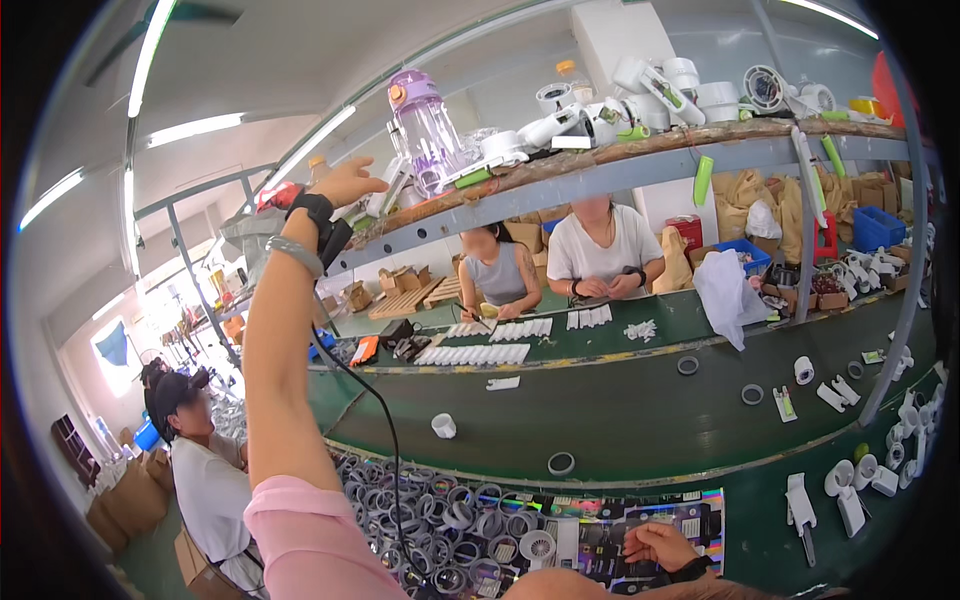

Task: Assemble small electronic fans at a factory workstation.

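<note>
On shelf (610, 154), purple btl (430, 135) stands nr L hand (343, 184).

purple lettering (437, 160) (only partly readable) stands on the clear, purple-lidded bottle (425, 122).

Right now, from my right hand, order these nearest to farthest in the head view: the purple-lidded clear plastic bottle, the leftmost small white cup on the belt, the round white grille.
1. Round white grille: left of your right hand.
2. Small white cup: farther left, on the dark green belt.
3. Purple-lidded clear plastic bottle: high on the wooden shelf.
</note>
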A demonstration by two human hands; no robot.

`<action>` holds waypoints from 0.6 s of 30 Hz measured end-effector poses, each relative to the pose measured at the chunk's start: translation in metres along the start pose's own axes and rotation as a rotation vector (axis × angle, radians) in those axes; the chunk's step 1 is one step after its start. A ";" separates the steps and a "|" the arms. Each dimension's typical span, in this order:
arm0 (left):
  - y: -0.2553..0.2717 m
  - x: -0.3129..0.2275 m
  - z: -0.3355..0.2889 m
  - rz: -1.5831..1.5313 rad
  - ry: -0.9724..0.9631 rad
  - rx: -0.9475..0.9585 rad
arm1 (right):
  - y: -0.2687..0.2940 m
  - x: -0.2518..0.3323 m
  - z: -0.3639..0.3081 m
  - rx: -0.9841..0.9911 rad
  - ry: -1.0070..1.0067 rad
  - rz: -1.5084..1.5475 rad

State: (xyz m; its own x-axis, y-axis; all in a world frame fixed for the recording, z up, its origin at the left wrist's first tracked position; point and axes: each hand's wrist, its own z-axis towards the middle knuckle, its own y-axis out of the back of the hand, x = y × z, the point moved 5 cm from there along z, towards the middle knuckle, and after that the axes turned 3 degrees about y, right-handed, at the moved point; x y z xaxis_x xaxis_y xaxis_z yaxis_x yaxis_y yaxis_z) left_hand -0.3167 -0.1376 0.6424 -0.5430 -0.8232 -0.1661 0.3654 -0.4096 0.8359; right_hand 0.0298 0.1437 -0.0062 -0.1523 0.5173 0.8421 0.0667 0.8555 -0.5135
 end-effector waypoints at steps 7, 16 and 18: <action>-0.015 -0.053 -0.133 -0.397 -0.270 -0.141 | -0.005 0.003 -0.003 -0.003 0.031 -0.041; -0.203 -0.129 -0.387 -0.449 -0.583 0.540 | -0.004 0.002 0.006 0.029 0.050 -0.076; -0.256 -0.110 -0.437 -0.377 -0.595 0.640 | -0.007 0.002 0.008 0.007 0.038 -0.070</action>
State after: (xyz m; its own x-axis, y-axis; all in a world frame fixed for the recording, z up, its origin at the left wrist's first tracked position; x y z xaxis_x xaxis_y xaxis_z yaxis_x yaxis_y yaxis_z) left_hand -0.0198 -0.1146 0.2181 -0.9011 -0.2729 -0.3370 -0.3001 -0.1686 0.9389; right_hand 0.0210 0.1387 -0.0021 -0.1184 0.4566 0.8817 0.0501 0.8896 -0.4540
